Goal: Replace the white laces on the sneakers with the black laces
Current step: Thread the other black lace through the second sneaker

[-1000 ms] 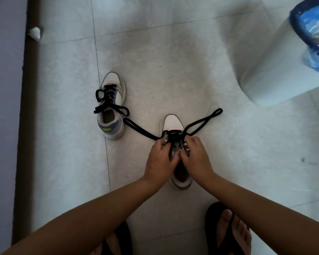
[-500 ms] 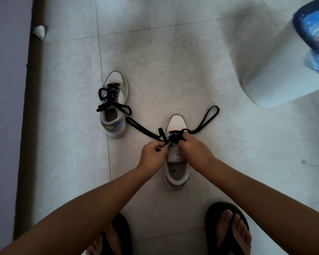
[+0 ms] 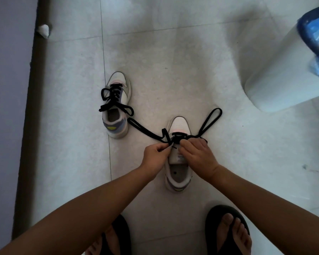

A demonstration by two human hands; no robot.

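Observation:
A white sneaker [image 3: 178, 124] stands on the floor in front of me, toe pointing away. A black lace [image 3: 145, 130] runs through its front eyelets, with one long end trailing left and a loop lying out to the right. My left hand [image 3: 155, 157] pinches the left end of the lace beside the tongue. My right hand [image 3: 198, 155] pinches the lace at the eyelets on the right side. The second sneaker [image 3: 117, 105] stands farther left, laced and tied with a black lace. No white laces are in view.
A white bin [image 3: 284, 76] with a blue liner stands at the right. A dark baseboard [image 3: 33, 107] and wall run along the left, with a white scrap [image 3: 43, 31] near it. My feet in black flip-flops [image 3: 227, 230] are at the bottom.
Both hands moved from the middle of the sneaker toward its front eyelets. The tongue and opening came into view. The lace loop on the right drew in a little.

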